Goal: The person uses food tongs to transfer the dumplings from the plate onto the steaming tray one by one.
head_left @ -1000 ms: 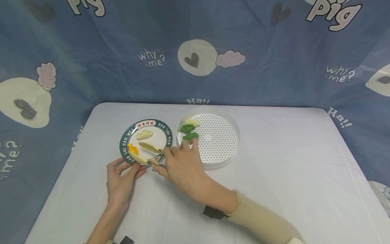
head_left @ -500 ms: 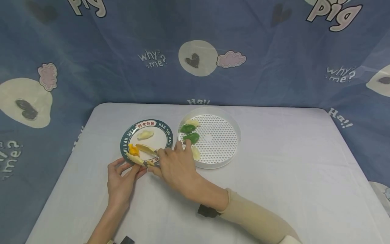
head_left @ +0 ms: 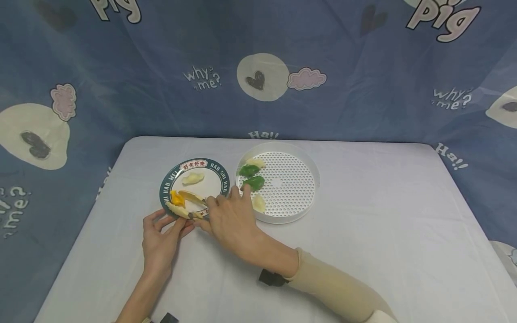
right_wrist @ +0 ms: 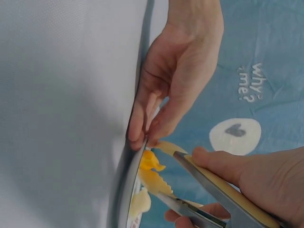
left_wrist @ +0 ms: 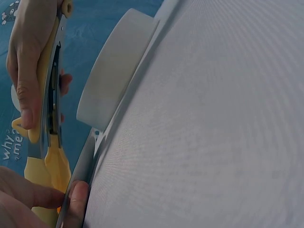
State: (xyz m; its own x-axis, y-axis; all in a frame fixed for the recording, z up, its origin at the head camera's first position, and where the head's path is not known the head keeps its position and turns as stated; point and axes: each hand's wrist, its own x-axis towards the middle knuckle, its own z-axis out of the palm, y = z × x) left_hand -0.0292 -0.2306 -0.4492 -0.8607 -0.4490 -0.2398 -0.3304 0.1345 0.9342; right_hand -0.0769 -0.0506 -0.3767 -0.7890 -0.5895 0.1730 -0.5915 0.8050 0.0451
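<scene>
My right hand (head_left: 234,224) holds a pair of yellow-and-steel kitchen tongs (right_wrist: 206,183), their arms spread over the plate. An orange-yellow dumpling-like piece (head_left: 177,198) sits at the plate's near left, with one tong tip on each side of it. Higher on the plate lies a pale yellow dumpling-shaped piece (head_left: 193,178). Thumb and fingers of my left hand (head_left: 161,240) pinch the near rim of the green-bordered plate (head_left: 164,188); the right wrist view shows this grip closely. Part of the tongs is hidden under my right hand in the head view.
A round white perforated tray (head_left: 291,184) stands right of the plate. Along its left side lie two green pieces (head_left: 253,183) and two pale ones (head_left: 258,203). White cloth (head_left: 383,215) covers the table; a blue printed curtain (head_left: 343,112) hangs behind.
My right hand has moved left and slightly nearer with the tongs, bringing the tips around the orange-yellow piece and uncovering a pale piece in the tray. My left hand has stayed at the rim.
</scene>
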